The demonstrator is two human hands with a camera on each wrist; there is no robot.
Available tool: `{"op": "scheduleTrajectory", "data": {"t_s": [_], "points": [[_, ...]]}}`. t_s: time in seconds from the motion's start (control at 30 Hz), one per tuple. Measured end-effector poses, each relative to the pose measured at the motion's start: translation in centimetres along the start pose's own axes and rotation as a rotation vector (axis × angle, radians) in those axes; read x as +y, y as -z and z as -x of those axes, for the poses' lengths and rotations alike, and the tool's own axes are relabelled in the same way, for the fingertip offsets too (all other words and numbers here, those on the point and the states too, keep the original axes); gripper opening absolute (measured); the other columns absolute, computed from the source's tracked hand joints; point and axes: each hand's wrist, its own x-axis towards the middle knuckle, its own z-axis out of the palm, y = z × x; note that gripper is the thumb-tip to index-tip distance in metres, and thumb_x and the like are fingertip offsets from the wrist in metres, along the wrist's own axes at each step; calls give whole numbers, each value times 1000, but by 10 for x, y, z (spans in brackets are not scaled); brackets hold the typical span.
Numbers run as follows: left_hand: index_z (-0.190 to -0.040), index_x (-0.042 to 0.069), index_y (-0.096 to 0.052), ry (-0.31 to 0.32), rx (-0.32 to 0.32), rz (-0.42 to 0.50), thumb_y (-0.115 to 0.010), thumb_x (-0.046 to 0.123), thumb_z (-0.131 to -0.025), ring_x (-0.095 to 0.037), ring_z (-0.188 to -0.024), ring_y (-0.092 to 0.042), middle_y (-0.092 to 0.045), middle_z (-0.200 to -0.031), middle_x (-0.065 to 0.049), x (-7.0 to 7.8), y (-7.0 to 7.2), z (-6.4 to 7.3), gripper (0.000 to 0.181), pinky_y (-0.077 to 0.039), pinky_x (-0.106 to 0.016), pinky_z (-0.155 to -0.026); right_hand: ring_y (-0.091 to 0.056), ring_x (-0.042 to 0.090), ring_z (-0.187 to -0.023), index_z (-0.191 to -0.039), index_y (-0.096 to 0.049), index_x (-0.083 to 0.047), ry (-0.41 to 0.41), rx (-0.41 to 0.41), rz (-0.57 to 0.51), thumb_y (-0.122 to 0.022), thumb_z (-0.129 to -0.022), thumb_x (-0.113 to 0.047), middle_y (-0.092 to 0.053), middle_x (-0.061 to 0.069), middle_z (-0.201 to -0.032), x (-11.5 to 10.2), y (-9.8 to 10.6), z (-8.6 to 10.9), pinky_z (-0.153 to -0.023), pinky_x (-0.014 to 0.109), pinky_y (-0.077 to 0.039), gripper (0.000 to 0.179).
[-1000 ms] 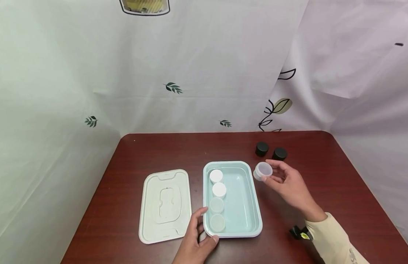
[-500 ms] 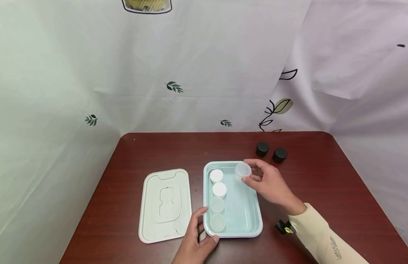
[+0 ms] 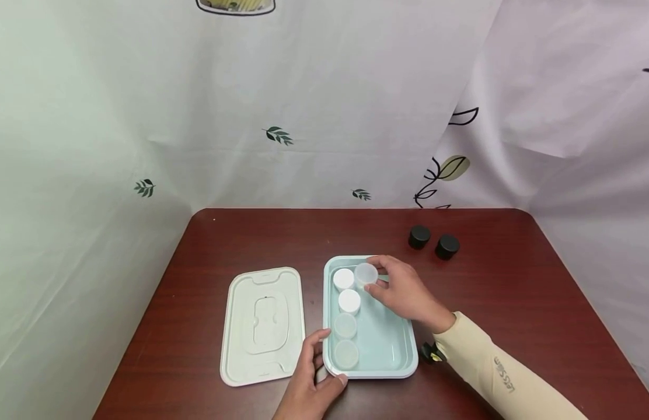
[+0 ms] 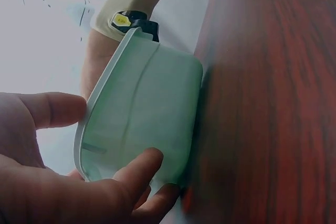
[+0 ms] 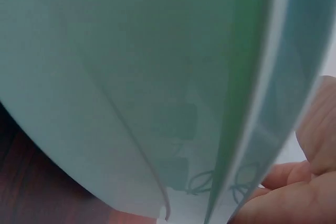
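A pale blue-green plastic tray [image 3: 379, 350] lies on the table, a column of small round containers along its left side. Two have white tops [image 3: 348, 301]; the other two are translucent [image 3: 346, 354]. My left hand [image 3: 310, 373] holds the tray's near left corner, and the left wrist view shows its thumb and fingers [image 4: 142, 169] against the rim and outer wall. Inside the tray's far end, my right hand [image 3: 405, 289] pinches a small translucent round container [image 3: 365, 274], right beside the farthest white one. In the right wrist view the tray wall [image 5: 131, 77] hides that container.
To the left of the tray lies a flat white lid [image 3: 264, 326]. Two small black round containers [image 3: 419, 236] [image 3: 447, 247] stand at the back right of the dark red table [image 3: 251, 239]. White printed cloth [image 3: 324, 116] hangs behind the table and along its sides.
My right hand has carried the translucent container leftward from outside the tray's right rim to its far end, beside the white one. The left hand keeps its hold on the corner.
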Motion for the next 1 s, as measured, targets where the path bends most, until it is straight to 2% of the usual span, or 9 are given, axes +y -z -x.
{"op": "scheduleTrajectory", "data": {"t_s": [0.33,0.53,0.67,0.8,1.0], "points": [[-158,13,-28,-10,-2,3,-72,7,-96,-32,-135,-54,-40,-153,-29,3,-1,-1,77,-56,-25,-101,-69,25,-115,-135,-63,0,36,-6,59,-80,-92,-8,-66,13,-128,3,-5,-3,-93,38,-63,46],[-158,12,-27,-3,-6,8,-72,7,-96,-31,-135,-54,-40,-154,-29,2,-2,-1,77,-55,-24,-101,-68,21,-106,-136,-63,2,62,-13,182,-81,-91,-10,-68,15,-129,3,-8,-4,-82,30,-63,50],[-158,11,-27,1,-9,17,-72,7,-96,-31,-136,-53,-39,-154,-29,2,-3,-1,77,-55,-24,-102,-66,25,-106,-136,-63,6,96,4,280,-82,-90,-9,-69,19,-131,2,-13,-4,-85,38,-61,53],[-158,11,-26,7,-3,17,-73,7,-95,-31,-135,-53,-40,-152,-30,2,-4,-1,78,-55,-24,-102,-68,32,-108,-131,-64,7,138,29,354,-81,-88,-6,-72,21,-120,0,-18,-4,-89,48,-61,48],[-158,10,-25,1,-2,15,-72,6,-95,-30,-134,-53,-40,-150,-29,2,-5,-1,79,-55,-24,-102,-70,31,-97,-123,-65,5,154,43,420,-81,-87,-4,-72,16,-104,-2,-22,-4,-82,48,-62,40]]}}
